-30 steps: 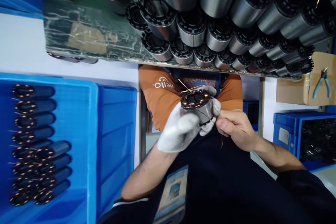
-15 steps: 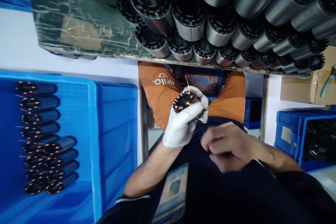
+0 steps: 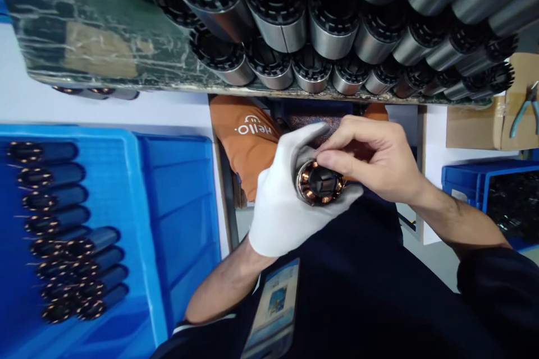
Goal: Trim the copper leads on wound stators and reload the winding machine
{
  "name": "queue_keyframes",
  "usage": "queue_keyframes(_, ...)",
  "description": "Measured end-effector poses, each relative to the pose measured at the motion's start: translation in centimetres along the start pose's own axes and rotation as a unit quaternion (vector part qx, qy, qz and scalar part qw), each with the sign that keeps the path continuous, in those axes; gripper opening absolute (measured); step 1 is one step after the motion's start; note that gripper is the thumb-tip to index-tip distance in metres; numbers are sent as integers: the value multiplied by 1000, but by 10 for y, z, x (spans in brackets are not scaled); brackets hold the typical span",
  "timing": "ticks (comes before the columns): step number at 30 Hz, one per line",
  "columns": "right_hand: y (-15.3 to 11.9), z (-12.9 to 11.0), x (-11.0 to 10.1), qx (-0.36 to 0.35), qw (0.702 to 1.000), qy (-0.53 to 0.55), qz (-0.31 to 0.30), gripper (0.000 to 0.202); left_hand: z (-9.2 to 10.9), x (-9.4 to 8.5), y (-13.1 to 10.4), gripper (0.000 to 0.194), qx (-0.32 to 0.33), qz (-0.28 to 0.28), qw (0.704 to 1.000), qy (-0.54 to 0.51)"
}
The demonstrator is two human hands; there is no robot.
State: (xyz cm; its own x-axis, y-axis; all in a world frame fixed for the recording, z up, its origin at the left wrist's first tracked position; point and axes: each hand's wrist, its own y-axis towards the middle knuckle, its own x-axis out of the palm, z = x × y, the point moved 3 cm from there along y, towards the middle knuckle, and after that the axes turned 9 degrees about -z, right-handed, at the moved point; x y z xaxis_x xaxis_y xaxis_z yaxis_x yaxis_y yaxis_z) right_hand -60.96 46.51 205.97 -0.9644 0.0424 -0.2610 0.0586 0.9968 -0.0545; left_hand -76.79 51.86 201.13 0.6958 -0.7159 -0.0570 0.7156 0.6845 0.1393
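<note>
My left hand (image 3: 280,202), in a white glove, is wrapped round a motor stator (image 3: 322,182), a metal cylinder with copper windings and a black slotted end. That wound end faces up toward me. At the stator's upper rim my right hand (image 3: 373,160), bare, has thumb and forefinger pinched together on a fine copper wire, most of which the fingertips hide. The lower side of the stator is hidden in the glove.
Rows of metal stators with black slotted ends (image 3: 334,25) stand on the worn green bench (image 3: 168,67). Several wound stators (image 3: 63,199) lie in the blue bin (image 3: 145,224) at left. Pliers (image 3: 524,115) rest near a cardboard box (image 3: 471,123); a blue crate (image 3: 463,176) holds dark parts.
The stator has turned in my left hand and moved nearer, its end now facing up. My right hand has come up from below right to the stator's rim. The view has shifted slightly.
</note>
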Motion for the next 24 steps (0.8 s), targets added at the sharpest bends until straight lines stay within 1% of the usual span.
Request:
queue_keyframes(1,-1,1,1,-9,1000,-2,15,32,-1,2,-2,69,-5,20,1000,22)
queue_keyframes(3,-6,5,0,0,999,15,33,31,-1,6,-7,52,29,69,995,70)
queue_keyframes(5,-13,11,-2,38,997,57,24,34,-3,7,-11,39,74,111,986,100)
queue_keyframes(7,-17,16,-7,79,992,94,16,38,-6,4,-11,36,113,119,983,86)
queue_keyframes(8,-18,17,-11,96,990,100,17,38,-7,1,-11,39,128,113,983,67)
queue_keyframes(10,-17,18,-17,119,989,84,21,38,-7,-8,-7,43,137,81,987,34)
queue_keyframes(12,-13,14,-20,130,990,43,11,40,-5,-18,-2,41,118,50,991,41)
queue_keyframes(14,-11,8,-21,127,992,-7,-3,41,-1,-23,2,34,90,24,994,59)
queue_keyframes(17,-14,-3,-23,117,989,-90,-23,42,5,-22,4,33,79,-17,994,68)
queue_keyframes(18,-17,-6,-25,114,986,-119,-29,42,4,-22,3,35,77,-30,992,91)
queue_keyframes(20,-25,-12,-26,106,978,-177,-44,43,2,-22,2,38,91,-46,980,172)
queue_keyframes(22,-34,-16,-25,89,966,-236,-55,42,-3,-22,1,38,116,-57,956,265)
queue_keyframes(24,-42,-18,-19,57,950,-297,-73,47,-8,-21,1,34,137,-76,933,325)
